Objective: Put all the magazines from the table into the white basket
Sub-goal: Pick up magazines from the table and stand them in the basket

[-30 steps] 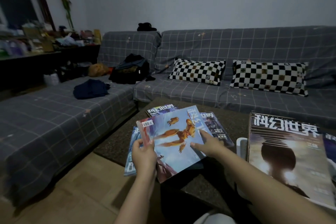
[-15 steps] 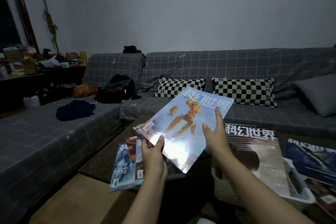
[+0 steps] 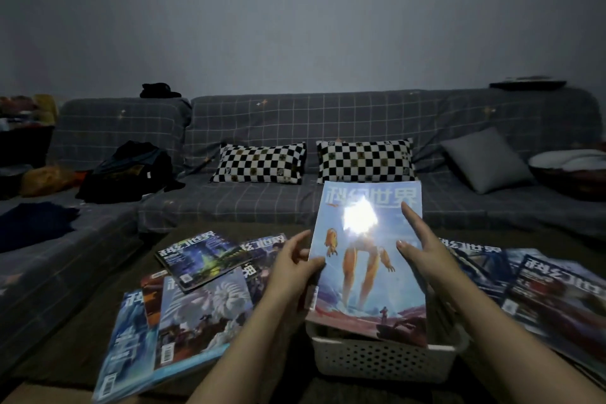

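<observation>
A light-blue magazine (image 3: 367, 259) with an orange figure on its cover stands tilted, its lower edge inside the white perforated basket (image 3: 383, 361). My left hand (image 3: 293, 267) grips its left edge. My right hand (image 3: 421, 248) lies against its right side with fingers spread, thumb on the cover. Several more magazines lie on the dark table: a fanned pile on the left (image 3: 183, 308) and another pile on the right (image 3: 541, 289).
A grey checked sofa (image 3: 328, 128) runs behind the table, with two checkerboard pillows (image 3: 259, 162) and a grey cushion (image 3: 485, 159). Dark clothes and a bag (image 3: 128, 170) lie on its left part. A bowl (image 3: 570, 170) sits at the far right.
Both hands carried the light-blue magazine to the right and turned it upright, lowering its bottom edge into the basket. The view swung right, so the basket sits in front of me.
</observation>
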